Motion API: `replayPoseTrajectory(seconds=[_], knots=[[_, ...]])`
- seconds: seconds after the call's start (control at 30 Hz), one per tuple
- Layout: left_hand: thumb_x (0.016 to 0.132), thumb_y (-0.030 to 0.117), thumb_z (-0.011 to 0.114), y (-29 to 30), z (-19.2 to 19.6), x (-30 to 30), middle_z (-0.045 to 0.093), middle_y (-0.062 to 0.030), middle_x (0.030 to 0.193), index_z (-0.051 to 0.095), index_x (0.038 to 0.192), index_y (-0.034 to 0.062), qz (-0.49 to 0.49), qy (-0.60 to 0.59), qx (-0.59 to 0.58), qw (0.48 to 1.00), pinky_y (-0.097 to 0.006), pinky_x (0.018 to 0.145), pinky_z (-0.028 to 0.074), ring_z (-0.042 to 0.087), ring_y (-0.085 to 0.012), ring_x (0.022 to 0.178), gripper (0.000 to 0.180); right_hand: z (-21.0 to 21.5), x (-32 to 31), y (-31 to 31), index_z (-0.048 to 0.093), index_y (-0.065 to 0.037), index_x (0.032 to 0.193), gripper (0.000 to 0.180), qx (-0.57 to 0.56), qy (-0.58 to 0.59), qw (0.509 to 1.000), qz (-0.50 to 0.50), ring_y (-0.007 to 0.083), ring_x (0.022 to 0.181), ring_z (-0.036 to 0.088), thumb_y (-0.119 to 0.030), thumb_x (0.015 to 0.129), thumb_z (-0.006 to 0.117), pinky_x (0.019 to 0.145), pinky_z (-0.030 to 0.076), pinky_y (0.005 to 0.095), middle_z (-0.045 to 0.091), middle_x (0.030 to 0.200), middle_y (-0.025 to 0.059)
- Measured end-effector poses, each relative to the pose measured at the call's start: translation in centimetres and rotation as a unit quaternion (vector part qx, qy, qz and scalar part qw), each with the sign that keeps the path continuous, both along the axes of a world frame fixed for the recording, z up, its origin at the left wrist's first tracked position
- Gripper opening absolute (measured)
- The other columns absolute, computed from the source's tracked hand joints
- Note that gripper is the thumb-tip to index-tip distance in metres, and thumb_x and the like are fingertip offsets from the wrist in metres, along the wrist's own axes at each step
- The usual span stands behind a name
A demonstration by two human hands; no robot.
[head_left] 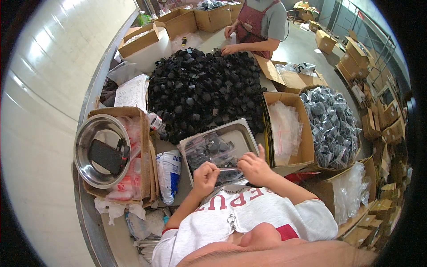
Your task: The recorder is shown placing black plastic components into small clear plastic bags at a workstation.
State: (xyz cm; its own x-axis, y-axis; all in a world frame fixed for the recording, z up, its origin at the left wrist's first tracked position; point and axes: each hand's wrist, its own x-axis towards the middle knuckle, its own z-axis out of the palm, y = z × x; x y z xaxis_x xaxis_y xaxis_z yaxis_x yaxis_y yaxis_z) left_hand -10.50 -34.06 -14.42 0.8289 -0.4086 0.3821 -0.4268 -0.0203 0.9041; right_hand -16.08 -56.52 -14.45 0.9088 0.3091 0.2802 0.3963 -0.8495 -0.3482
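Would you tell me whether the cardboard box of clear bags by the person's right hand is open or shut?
Open: the cardboard box has its flaps spread, and the clear bags inside show from above.

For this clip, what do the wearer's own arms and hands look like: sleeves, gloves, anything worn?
Both hands are bare, with no gloves: the left hand and the right hand. No rings, watch or wristband can be made out. The forearms are uncovered up to short sleeves of a white T-shirt, which has red trim at the sleeve edges and red lettering across the chest. A small metal clasp hangs at the shirt's front.
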Motion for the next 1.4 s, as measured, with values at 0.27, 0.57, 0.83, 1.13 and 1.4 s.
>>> replayPoseTrajectory(seconds=[0.27, 0.57, 0.83, 1.13, 1.4], knots=[[0.086, 0.014, 0.065, 2.1, -5.4, 6.0, 0.049, -0.0158, 0.117, 0.049, 0.107, 0.0033, 0.273, -0.027, 0.105, 0.956, -0.039, 0.089, 0.040, 0.049, -0.0234, 0.104, 0.028, -4.1, 3.2, -15.0, 0.061, -0.007, 0.106, 0.028, 0.003, 0.066, 0.942, -0.329, 0.0367, 0.103, 0.054, -0.003, 0.078, 0.059, 0.083, 0.045, 0.0464, 0.060, 0.107, 0.0150], [0.082, 0.049, 0.062, -2.2, -8.2, 3.6, 0.019, -0.0089, 0.154, 0.040, 0.141, 0.0264, 0.078, -0.118, 0.513, 0.846, -0.066, 0.107, 0.011, 0.012, -0.0348, 0.142, 0.067, -7.9, 5.8, -18.3, 0.054, -0.008, 0.113, 0.030, -0.079, 0.375, 0.856, -0.346, 0.0391, 0.111, 0.050, -0.008, 0.083, 0.055, 0.087, 0.045, 0.0439, 0.053, 0.119, 0.0198], [0.085, 0.055, 0.054, -2.5, -7.1, 4.5, 0.014, -0.0078, 0.157, 0.033, 0.145, 0.0296, -0.019, -0.100, 0.568, 0.816, -0.067, 0.107, 0.001, 0.005, -0.0309, 0.145, 0.068, -12.6, 4.3, -20.5, 0.061, -0.005, 0.096, 0.017, -0.008, 0.121, 0.924, -0.362, 0.0396, 0.102, 0.054, -0.008, 0.080, 0.058, 0.085, 0.046, 0.0433, 0.059, 0.105, 0.0180], [0.081, 0.025, 0.068, 0.7, -5.1, 4.5, 0.049, -0.0182, 0.133, 0.062, 0.112, 0.0044, 0.177, -0.018, 0.167, 0.970, -0.049, 0.104, 0.030, 0.040, -0.0376, 0.127, 0.037, -10.7, 3.0, -21.6, 0.054, 0.000, 0.098, 0.014, 0.238, 0.043, 0.858, -0.453, 0.0396, 0.082, 0.061, -0.012, 0.089, 0.056, 0.074, 0.048, 0.0432, 0.063, 0.085, 0.0223], [0.089, 0.019, 0.061, -2.9, -1.8, 1.0, 0.067, -0.0120, 0.099, 0.066, 0.103, -0.0028, -0.128, 0.187, 0.066, 0.972, -0.028, 0.074, 0.049, 0.063, -0.0153, 0.085, 0.026, -0.2, 3.7, -8.1, 0.063, -0.001, 0.093, 0.012, 0.139, -0.117, 0.938, -0.294, 0.0312, 0.081, 0.064, -0.003, 0.081, 0.062, 0.071, 0.050, 0.0368, 0.065, 0.086, 0.0161]])
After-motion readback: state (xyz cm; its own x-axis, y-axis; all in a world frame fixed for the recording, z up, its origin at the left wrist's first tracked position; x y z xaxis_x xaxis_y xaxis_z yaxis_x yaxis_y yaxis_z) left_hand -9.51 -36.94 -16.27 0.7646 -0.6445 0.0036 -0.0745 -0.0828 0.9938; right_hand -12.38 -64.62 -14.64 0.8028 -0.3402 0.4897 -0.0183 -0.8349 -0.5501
